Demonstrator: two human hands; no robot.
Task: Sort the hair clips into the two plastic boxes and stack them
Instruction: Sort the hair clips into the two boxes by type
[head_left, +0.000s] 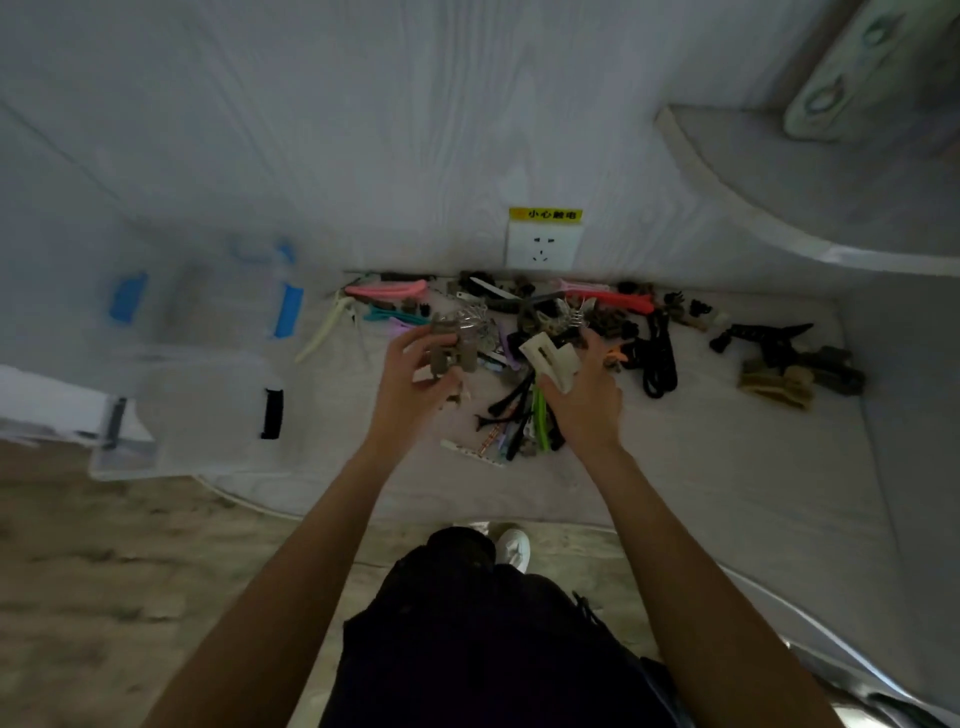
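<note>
A heap of hair clips (524, 317) of many colours lies on the pale surface along the wall. My left hand (415, 384) is raised over the heap and holds a brown claw clip (449, 351). My right hand (584, 400) grips a cream claw clip (550, 358) just right of it. At the far left stands a clear plastic box with blue latches (208, 296). In front of it sits a second clear box with black latches (202, 410). Both boxes look blurred, and their contents cannot be made out.
A white wall socket (544, 251) with a yellow warning label sits above the heap. More dark and beige clips (779, 364) lie apart at the right. The surface's front edge (291, 512) drops to a wood-look floor, where my shoe (513, 548) shows.
</note>
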